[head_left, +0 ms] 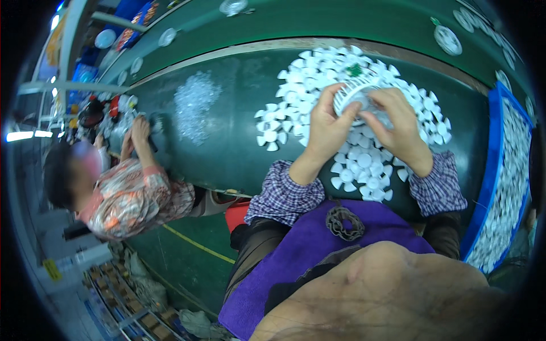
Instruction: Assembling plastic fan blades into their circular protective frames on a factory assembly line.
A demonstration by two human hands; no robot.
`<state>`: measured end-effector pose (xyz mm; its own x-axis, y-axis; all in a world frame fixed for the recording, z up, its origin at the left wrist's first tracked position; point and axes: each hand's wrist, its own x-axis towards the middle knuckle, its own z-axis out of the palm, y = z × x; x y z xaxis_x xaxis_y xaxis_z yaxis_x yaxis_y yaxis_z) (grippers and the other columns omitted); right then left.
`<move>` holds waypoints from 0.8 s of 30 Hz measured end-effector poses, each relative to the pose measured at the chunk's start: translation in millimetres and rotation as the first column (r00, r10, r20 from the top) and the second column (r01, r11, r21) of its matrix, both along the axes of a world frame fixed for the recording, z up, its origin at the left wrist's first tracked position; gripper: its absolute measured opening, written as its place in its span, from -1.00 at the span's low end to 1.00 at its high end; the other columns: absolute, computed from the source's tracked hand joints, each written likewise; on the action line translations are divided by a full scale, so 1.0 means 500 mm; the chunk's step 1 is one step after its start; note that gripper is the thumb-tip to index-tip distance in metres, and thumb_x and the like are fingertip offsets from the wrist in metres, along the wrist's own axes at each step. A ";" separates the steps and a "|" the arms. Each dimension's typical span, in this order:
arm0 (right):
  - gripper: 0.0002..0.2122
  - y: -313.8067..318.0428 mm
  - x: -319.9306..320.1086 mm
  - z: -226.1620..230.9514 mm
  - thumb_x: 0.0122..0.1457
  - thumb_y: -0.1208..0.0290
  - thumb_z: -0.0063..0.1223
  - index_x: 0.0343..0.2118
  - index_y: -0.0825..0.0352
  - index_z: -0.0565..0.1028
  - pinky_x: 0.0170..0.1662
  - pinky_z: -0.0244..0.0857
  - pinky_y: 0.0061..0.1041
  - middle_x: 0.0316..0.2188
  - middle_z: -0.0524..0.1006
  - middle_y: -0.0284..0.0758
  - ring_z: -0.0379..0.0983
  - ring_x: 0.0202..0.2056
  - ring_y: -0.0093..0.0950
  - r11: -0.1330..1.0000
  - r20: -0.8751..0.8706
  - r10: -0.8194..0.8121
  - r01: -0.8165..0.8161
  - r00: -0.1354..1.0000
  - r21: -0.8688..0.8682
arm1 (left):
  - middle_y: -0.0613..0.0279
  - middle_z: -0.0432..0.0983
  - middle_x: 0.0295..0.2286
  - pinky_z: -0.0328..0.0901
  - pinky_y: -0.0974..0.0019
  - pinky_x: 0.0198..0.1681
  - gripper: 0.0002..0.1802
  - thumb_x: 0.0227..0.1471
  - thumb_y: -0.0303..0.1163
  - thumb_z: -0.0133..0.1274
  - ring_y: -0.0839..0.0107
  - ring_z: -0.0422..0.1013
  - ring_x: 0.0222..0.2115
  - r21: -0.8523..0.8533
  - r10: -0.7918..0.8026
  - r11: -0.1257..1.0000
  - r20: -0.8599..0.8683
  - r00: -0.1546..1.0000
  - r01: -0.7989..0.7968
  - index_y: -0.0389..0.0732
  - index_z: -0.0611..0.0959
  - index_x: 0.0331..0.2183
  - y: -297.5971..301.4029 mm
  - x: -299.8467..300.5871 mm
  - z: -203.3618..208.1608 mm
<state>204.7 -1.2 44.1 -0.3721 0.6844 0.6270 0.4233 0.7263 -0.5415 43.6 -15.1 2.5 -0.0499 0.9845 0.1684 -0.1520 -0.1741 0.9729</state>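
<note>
A round white slotted plastic housing (354,94), with a small green piece (355,70) at its far side, is up above the worktable. My left hand (331,122) is closed around its left side, thumb in front. At its right, my right hand (399,120) has thumb and fingers curled together on a pale, translucent-looking part against the housing; the fingers hide most of that part. Beneath and around both hands spreads a heap of white three-bladed plastic fan wheels (301,78).
A pile of small clear pieces (195,105) lies left on the green table (233,142). Right stands a blue bin (490,170) of small white parts. Beyond runs a green conveyor (318,23) carrying white round housings (447,40). A co-worker (133,193) sits at left.
</note>
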 end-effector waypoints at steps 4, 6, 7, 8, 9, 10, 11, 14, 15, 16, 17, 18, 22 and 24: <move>-0.63 0.007 0.019 -0.007 -0.12 0.49 0.26 -0.22 0.38 0.37 -0.34 0.22 -0.59 -0.43 0.39 -0.30 0.32 -0.43 -0.50 0.955 -0.069 -0.154 0.131 0.986 -0.265 | 0.25 0.47 -0.29 0.37 0.52 -0.33 -0.60 -0.03 -0.56 0.12 0.60 0.40 -0.32 -0.008 -0.044 0.999 0.134 0.990 0.045 -0.32 0.41 -0.11 -0.020 -0.019 0.021; -0.55 0.017 0.022 -0.020 -0.08 0.46 0.26 -0.11 0.39 0.36 -0.23 0.25 -0.58 -0.31 0.44 -0.34 0.36 -0.31 -0.56 0.872 -0.169 -0.018 -0.067 0.986 -0.486 | 0.26 0.47 -0.30 0.36 0.52 -0.33 -0.60 -0.03 -0.55 0.12 0.60 0.40 -0.33 0.008 -0.081 0.997 0.101 0.992 0.080 -0.32 0.41 -0.11 -0.020 -0.020 0.009; -0.54 0.015 0.018 -0.024 -0.05 0.45 0.25 -0.06 0.40 0.35 -0.18 0.26 -0.57 -0.26 0.46 -0.34 0.38 -0.25 -0.57 0.786 -0.270 0.037 -0.195 0.962 -0.587 | 0.27 0.47 -0.31 0.35 0.51 -0.32 -0.61 -0.05 -0.55 0.14 0.60 0.39 -0.33 0.008 -0.110 0.994 0.088 0.990 0.110 -0.31 0.43 -0.13 -0.022 -0.021 0.005; -0.53 0.009 0.018 -0.030 -0.01 0.45 0.21 -0.01 0.40 0.34 -0.09 0.25 -0.55 -0.18 0.46 -0.33 0.37 -0.15 -0.56 0.689 -0.350 0.029 -0.273 0.936 -0.672 | 0.27 0.47 -0.31 0.35 0.51 -0.32 -0.61 -0.05 -0.55 0.14 0.60 0.39 -0.33 0.007 -0.116 0.993 0.096 0.989 0.115 -0.31 0.43 -0.13 -0.021 -0.021 0.000; -0.56 0.012 0.019 -0.031 0.00 0.47 0.20 -0.03 0.40 0.35 -0.08 0.25 -0.55 -0.18 0.46 -0.32 0.37 -0.15 -0.55 0.689 -0.357 0.035 -0.281 0.933 -0.668 | 0.28 0.47 -0.31 0.34 0.51 -0.31 -0.61 -0.06 -0.55 0.15 0.60 0.39 -0.33 0.005 -0.108 0.994 0.070 0.992 0.108 -0.30 0.44 -0.14 -0.018 -0.021 -0.007; -0.58 0.021 0.020 -0.034 0.01 0.48 0.19 -0.04 0.40 0.36 -0.07 0.24 -0.55 -0.17 0.46 -0.32 0.37 -0.14 -0.54 0.689 -0.363 0.037 -0.287 0.931 -0.665 | 0.28 0.47 -0.31 0.34 0.51 -0.30 -0.61 -0.07 -0.55 0.16 0.61 0.38 -0.34 0.002 -0.104 0.995 0.044 0.994 0.104 -0.29 0.45 -0.14 -0.014 -0.019 -0.013; -0.61 0.027 0.020 -0.043 0.01 0.50 0.18 -0.07 0.41 0.39 -0.07 0.24 -0.57 -0.19 0.46 -0.34 0.36 -0.15 -0.57 0.656 -0.433 0.029 -0.344 0.901 -0.672 | 0.31 0.48 -0.32 0.33 0.52 -0.28 -0.60 -0.08 -0.55 0.18 0.61 0.38 -0.33 -0.010 -0.108 0.994 0.113 0.988 0.110 -0.29 0.45 -0.15 -0.013 -0.020 -0.014; -0.63 0.031 0.017 -0.026 -0.01 0.45 0.20 -0.11 0.40 0.43 -0.18 0.27 -0.60 -0.27 0.49 -0.37 0.37 -0.23 -0.60 0.617 -0.340 -0.004 -0.266 0.940 -0.740 | 0.31 0.48 -0.30 0.34 0.51 -0.27 -0.59 -0.09 -0.56 0.19 0.60 0.39 -0.31 -0.050 -0.077 0.995 0.062 0.995 0.080 -0.30 0.45 -0.15 -0.019 -0.023 0.002; -0.63 0.037 0.019 -0.027 0.00 0.44 0.19 -0.10 0.39 0.43 -0.16 0.26 -0.61 -0.26 0.48 -0.38 0.36 -0.22 -0.61 0.609 -0.359 0.035 -0.304 0.933 -0.732 | 0.27 0.48 -0.30 0.35 0.52 -0.29 -0.59 -0.07 -0.56 0.18 0.59 0.41 -0.32 -0.038 -0.075 0.996 0.053 0.996 0.077 -0.31 0.44 -0.14 -0.014 -0.023 0.003; -0.63 0.037 0.023 -0.030 0.00 0.43 0.19 -0.10 0.39 0.43 -0.15 0.25 -0.60 -0.26 0.48 -0.37 0.35 -0.21 -0.61 0.618 -0.362 0.045 -0.311 0.931 -0.722 | 0.25 0.48 -0.30 0.35 0.52 -0.31 -0.59 -0.07 -0.56 0.18 0.59 0.41 -0.33 -0.061 -0.105 0.992 0.095 0.990 0.111 -0.32 0.43 -0.13 -0.016 -0.020 0.008; -0.63 0.041 0.022 -0.029 0.01 0.43 0.19 -0.10 0.39 0.43 -0.14 0.24 -0.60 -0.26 0.48 -0.37 0.34 -0.21 -0.62 0.632 -0.372 0.065 -0.327 0.926 -0.703 | 0.24 0.48 -0.30 0.36 0.53 -0.32 -0.58 -0.06 -0.56 0.17 0.59 0.42 -0.33 -0.074 -0.130 0.987 0.127 0.983 0.140 -0.32 0.42 -0.12 -0.010 -0.021 0.014; -0.63 0.040 0.024 -0.019 0.02 0.43 0.17 -0.09 0.39 0.42 -0.12 0.23 -0.59 -0.26 0.47 -0.37 0.33 -0.20 -0.61 0.599 -0.376 0.058 -0.333 0.925 -0.728 | 0.22 0.48 -0.30 0.36 0.54 -0.35 -0.59 -0.04 -0.57 0.16 0.58 0.43 -0.35 -0.046 -0.136 0.989 0.110 0.985 0.142 -0.34 0.41 -0.12 -0.007 -0.017 0.014; -0.62 0.040 0.032 -0.028 0.01 0.42 0.17 -0.08 0.39 0.42 -0.11 0.23 -0.58 -0.26 0.47 -0.37 0.34 -0.19 -0.59 0.609 -0.348 0.049 -0.304 0.936 -0.732 | 0.21 0.49 -0.29 0.36 0.54 -0.35 -0.60 -0.04 -0.56 0.16 0.59 0.43 -0.35 -0.073 -0.139 0.987 0.090 0.986 0.145 -0.33 0.42 -0.13 -0.006 -0.009 0.022; -0.62 0.034 0.029 -0.031 0.01 0.42 0.17 -0.08 0.39 0.42 -0.11 0.24 -0.58 -0.24 0.48 -0.36 0.35 -0.20 -0.58 0.631 -0.341 0.053 -0.296 0.939 -0.717 | 0.21 0.50 -0.31 0.36 0.54 -0.35 -0.61 -0.03 -0.54 0.16 0.59 0.43 -0.37 -0.085 -0.126 0.987 0.090 0.988 0.134 -0.34 0.42 -0.14 -0.010 -0.014 0.017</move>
<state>219.0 15.8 28.8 -0.4408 0.8974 0.0171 0.0862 0.0613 -0.9944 36.6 -19.9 11.2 0.0694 0.9945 0.0785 -0.2497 -0.0589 0.9665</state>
